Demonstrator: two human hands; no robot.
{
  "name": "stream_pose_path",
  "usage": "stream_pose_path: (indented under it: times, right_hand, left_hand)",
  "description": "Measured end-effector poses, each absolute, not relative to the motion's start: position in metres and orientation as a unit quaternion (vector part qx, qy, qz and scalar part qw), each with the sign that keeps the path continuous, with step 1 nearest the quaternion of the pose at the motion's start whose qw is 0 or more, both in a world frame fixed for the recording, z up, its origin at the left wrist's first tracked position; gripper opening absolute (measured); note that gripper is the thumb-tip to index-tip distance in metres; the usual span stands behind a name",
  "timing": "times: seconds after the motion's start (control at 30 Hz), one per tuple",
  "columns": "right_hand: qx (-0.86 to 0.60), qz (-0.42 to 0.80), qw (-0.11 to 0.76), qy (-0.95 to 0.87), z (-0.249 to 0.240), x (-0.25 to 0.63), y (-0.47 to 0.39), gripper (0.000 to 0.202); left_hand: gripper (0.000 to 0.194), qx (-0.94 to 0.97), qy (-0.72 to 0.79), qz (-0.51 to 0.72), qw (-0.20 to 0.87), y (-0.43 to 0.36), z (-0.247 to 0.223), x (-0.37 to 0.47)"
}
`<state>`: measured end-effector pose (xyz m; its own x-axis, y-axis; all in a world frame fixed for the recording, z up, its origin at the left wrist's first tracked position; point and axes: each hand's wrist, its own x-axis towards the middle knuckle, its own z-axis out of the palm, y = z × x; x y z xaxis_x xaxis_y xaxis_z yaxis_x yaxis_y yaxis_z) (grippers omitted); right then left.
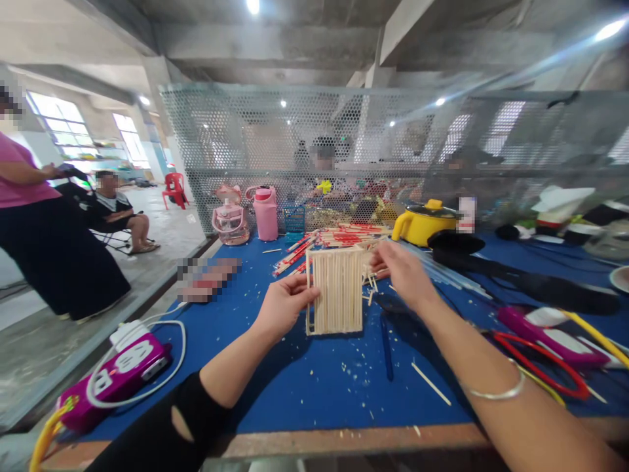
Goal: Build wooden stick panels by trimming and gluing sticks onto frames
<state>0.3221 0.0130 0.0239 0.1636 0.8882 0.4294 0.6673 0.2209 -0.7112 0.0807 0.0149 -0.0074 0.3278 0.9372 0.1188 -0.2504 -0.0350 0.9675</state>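
A square panel of pale wooden sticks [338, 292] stands upright above the blue table, its sticks side by side inside a thin stick frame. My left hand [285, 303] grips its left edge, thumb in front and fingers behind. My right hand [403, 274] is just right of the panel, fingers curled over the loose sticks; whether anything is between them I cannot make out. Behind the panel lies a pile of chopsticks in red and white wrappers [351, 235]. Short cut sticks [372, 282] lie near my right hand.
A pink bottle [266, 215], a clear pink jug [230, 223] and a yellow pot [426, 223] stand along the perforated metal screen [265, 131]. Purple power strips [115, 380] with cables lie left and right. A blue-handled tool [386, 347] lies in front. Other people are beyond.
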Motion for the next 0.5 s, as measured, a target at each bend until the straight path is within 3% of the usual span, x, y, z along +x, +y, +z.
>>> stream_pose_path:
  times: [0.13,0.2,0.5]
  right_hand:
    - [-0.442,0.346,0.526,-0.639,0.002,0.278,-0.005,0.042]
    - [-0.394,0.431,0.554,-0.594,-0.005,0.269,-0.009,0.047]
    - [-0.393,0.460,0.562,-0.564,-0.011,0.271,-0.009,0.042]
  left_hand:
    - [0.027,0.569,0.321,0.491,0.576,0.015,-0.009,0.081]
    - [0.026,0.589,0.321,0.491,0.556,0.015,-0.009,0.081]
    - [0.025,0.607,0.363,0.470,0.529,0.013,-0.003,0.080]
